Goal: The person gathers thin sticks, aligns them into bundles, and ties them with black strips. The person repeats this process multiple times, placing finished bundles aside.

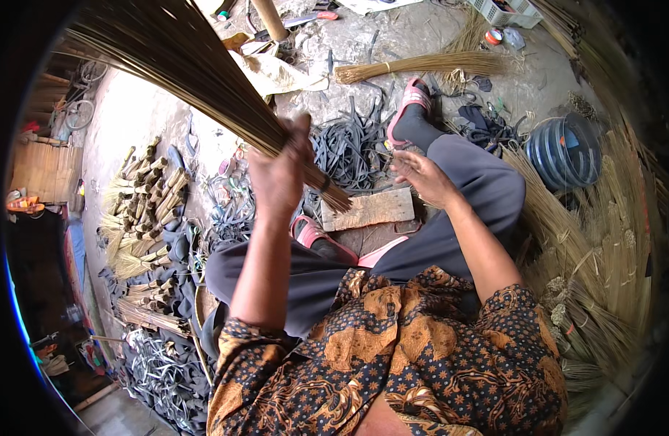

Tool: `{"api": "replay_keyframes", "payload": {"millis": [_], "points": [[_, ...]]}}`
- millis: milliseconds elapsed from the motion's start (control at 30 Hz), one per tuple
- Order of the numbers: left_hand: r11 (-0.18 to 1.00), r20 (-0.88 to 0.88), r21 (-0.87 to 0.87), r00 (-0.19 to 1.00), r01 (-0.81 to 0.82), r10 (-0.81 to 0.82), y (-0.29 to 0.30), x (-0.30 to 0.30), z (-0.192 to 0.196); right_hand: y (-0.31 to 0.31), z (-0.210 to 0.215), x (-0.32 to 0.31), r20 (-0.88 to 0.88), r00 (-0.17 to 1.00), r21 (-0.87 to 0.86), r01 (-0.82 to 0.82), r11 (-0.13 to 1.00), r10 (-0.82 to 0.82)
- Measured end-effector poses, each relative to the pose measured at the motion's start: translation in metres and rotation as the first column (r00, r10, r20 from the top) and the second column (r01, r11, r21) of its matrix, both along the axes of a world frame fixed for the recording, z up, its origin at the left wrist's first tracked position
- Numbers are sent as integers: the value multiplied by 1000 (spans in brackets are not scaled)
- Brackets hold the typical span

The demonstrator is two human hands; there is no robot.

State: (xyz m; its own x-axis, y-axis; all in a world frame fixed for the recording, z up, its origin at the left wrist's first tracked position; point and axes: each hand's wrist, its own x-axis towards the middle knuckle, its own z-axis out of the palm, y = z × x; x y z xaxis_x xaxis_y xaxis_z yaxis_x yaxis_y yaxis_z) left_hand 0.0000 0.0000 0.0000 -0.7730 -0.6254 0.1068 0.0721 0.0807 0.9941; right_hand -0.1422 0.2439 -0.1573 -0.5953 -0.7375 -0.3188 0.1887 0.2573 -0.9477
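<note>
My left hand point(278, 173) is wrapped round a thick bundle of thin brown sticks point(196, 83), close to its lower end. The bundle slants up to the upper left and out of the picture. A dark band circles it just below my fist, and its cut butt end hangs at the left edge of a worn wooden board point(369, 210) on the ground between my feet. Over by my right shin, my right hand point(427, 179) is held in the air with nothing in it, fingers apart. A tangled heap of black rubber strips point(347, 151) lies beyond the board.
Short tied stick bundles point(142, 203) are piled on the left, above grey strip scraps point(163, 374). A longer tied bundle point(422, 65) lies ahead. To the right are a clear blue plastic container point(563, 152) and loose stalks point(596, 269). A knife point(298, 22) lies at the far side.
</note>
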Motion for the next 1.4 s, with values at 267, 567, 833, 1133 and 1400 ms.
{"api": "replay_keyframes", "payload": {"millis": [267,567,833,1133,1400], "points": [[983,201,135,975,-123,95,31,25,-229,19,-71,19,90,988,70,122,990,-128],[1000,338,-5,941,-2,3,32,42,-231,17,-81,24,-255,957,431,-18,902,141],[981,351,-192,936,34,36,18,40,-232,26,-96,31,-311,889,632,-70,772,335],[982,503,176,864,-69,-29,16,37,-271,26,-92,25,-228,907,672,-117,731,355],[957,273,-69,918,-281,289,-21,47,-108,36,-95,16,-235,865,652,-197,732,443]]}}
